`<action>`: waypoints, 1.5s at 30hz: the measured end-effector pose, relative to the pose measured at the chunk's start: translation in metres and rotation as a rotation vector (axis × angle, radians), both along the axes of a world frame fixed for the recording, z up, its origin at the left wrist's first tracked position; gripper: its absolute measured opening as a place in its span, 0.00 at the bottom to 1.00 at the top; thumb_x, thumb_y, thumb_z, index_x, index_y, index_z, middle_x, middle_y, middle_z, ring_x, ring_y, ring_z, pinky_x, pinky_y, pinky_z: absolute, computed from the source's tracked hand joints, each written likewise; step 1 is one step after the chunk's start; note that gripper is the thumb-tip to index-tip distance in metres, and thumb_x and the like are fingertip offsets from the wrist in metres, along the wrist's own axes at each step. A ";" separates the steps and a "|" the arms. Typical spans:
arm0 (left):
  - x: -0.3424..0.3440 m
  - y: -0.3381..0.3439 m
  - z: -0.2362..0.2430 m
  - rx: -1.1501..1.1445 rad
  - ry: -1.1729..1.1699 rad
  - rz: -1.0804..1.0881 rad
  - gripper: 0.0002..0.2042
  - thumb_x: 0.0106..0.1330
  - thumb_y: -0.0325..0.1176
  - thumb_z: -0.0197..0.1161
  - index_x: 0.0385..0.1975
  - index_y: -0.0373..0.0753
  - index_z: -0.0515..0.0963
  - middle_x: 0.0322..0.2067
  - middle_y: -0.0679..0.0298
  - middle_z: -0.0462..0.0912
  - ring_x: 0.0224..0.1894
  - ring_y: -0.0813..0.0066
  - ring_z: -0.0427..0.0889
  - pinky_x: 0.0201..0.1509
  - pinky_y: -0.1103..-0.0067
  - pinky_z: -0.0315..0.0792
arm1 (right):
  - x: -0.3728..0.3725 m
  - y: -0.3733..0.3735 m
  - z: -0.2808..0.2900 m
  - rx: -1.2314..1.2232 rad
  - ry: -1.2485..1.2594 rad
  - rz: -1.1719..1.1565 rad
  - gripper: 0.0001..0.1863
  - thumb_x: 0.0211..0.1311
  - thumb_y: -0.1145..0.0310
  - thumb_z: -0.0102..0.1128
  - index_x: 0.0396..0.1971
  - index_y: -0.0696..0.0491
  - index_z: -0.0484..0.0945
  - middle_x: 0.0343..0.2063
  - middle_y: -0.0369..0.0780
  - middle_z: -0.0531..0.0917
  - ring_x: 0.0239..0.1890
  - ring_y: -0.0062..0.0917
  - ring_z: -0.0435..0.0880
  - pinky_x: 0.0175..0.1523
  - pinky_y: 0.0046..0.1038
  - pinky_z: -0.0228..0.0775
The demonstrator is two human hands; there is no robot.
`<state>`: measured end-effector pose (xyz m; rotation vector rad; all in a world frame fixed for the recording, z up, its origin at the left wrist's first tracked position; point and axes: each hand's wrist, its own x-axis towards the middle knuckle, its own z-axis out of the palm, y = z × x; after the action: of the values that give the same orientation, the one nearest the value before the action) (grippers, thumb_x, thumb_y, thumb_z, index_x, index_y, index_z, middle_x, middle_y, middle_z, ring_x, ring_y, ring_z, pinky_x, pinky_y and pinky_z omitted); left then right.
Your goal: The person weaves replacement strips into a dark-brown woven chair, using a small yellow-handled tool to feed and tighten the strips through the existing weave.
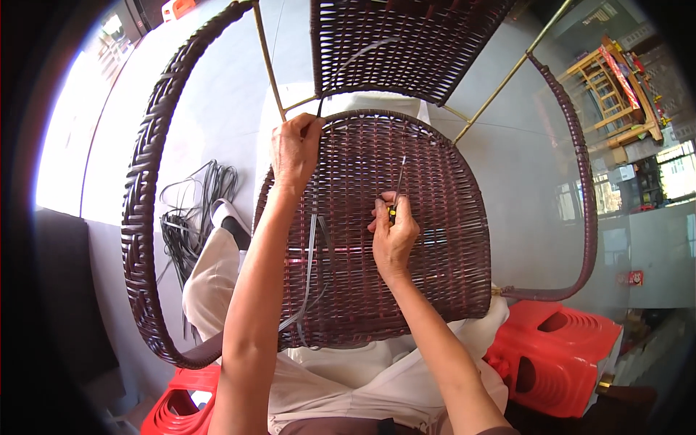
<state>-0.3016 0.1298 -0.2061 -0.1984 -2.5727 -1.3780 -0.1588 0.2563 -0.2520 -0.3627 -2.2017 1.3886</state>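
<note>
In the head view, a dark brown woven chair seat (406,239) lay across the person's lap, under both hands. The left hand (293,148) was closed on the seat's far rim, pinching a loose grey weaving strip (310,261) that trailed down toward the wrist. The right hand (394,232), nearer mid-seat, gripped a thin metal tool (399,177) poking into the weave. Red plastic stools (558,355) sat right of the right forearm.

A single head-worn fisheye view looks steeply down from close above the dark brown woven wicker chair seat (384,217), which fills the picture's middle; both forearms enter from the lower edge, straight lines bowing near the rim.
</note>
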 end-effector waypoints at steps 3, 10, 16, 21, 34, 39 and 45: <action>0.006 0.001 0.024 0.270 0.024 0.010 0.10 0.60 0.34 0.58 0.30 0.33 0.81 0.21 0.59 0.81 0.22 0.77 0.77 0.29 0.80 0.69 | 0.001 0.000 -0.002 0.030 0.015 -0.014 0.06 0.63 0.71 0.51 0.35 0.58 0.70 0.21 0.37 0.76 0.15 0.18 0.76 0.17 0.20 0.67; 0.026 -0.002 0.095 0.754 0.151 -0.163 0.09 0.63 0.33 0.57 0.30 0.32 0.79 0.22 0.63 0.80 0.26 0.79 0.79 0.37 0.82 0.74 | -0.002 0.004 -0.011 0.047 0.032 -0.028 0.07 0.62 0.69 0.52 0.33 0.58 0.71 0.22 0.40 0.77 0.15 0.23 0.77 0.20 0.26 0.67; 0.020 -0.003 0.103 0.735 0.166 -0.168 0.10 0.63 0.35 0.57 0.27 0.34 0.78 0.18 0.66 0.77 0.21 0.82 0.76 0.29 0.85 0.72 | -0.003 0.002 -0.016 0.121 0.096 -0.069 0.04 0.61 0.72 0.53 0.30 0.57 0.70 0.17 0.38 0.75 0.13 0.21 0.75 0.19 0.23 0.66; 0.017 0.008 0.156 0.752 0.289 -0.199 0.10 0.63 0.32 0.57 0.26 0.31 0.77 0.17 0.66 0.76 0.20 0.82 0.75 0.27 0.86 0.71 | -0.005 0.004 -0.021 0.256 0.153 -0.102 0.07 0.61 0.71 0.53 0.29 0.59 0.71 0.19 0.39 0.76 0.13 0.21 0.75 0.18 0.24 0.67; 0.196 -0.051 0.119 1.185 -0.492 -0.188 0.10 0.68 0.34 0.48 0.28 0.34 0.69 0.10 0.69 0.64 0.06 0.85 0.61 0.11 0.85 0.64 | -0.003 0.009 0.008 -0.209 -0.051 0.053 0.08 0.59 0.70 0.56 0.33 0.58 0.75 0.18 0.34 0.75 0.18 0.14 0.71 0.23 0.20 0.62; 0.238 -0.074 0.053 1.236 -0.622 0.061 0.10 0.67 0.31 0.49 0.26 0.32 0.70 0.11 0.67 0.66 0.08 0.81 0.65 0.18 0.81 0.72 | -0.034 0.005 0.039 -0.283 -0.115 0.198 0.04 0.57 0.71 0.58 0.29 0.56 0.78 0.18 0.36 0.79 0.16 0.15 0.75 0.19 0.17 0.65; 0.236 -0.069 0.055 1.298 -0.648 -0.046 0.10 0.67 0.31 0.50 0.26 0.32 0.71 0.11 0.66 0.68 0.09 0.79 0.67 0.19 0.80 0.73 | -0.067 -0.047 0.060 -0.366 -0.371 0.241 0.06 0.53 0.73 0.60 0.23 0.59 0.73 0.13 0.39 0.75 0.09 0.17 0.72 0.07 0.19 0.62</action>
<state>-0.0659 0.0610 -0.1515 0.4662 -1.4137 -3.0995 -0.2257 0.2090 -0.1923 -0.5336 -2.3317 2.0046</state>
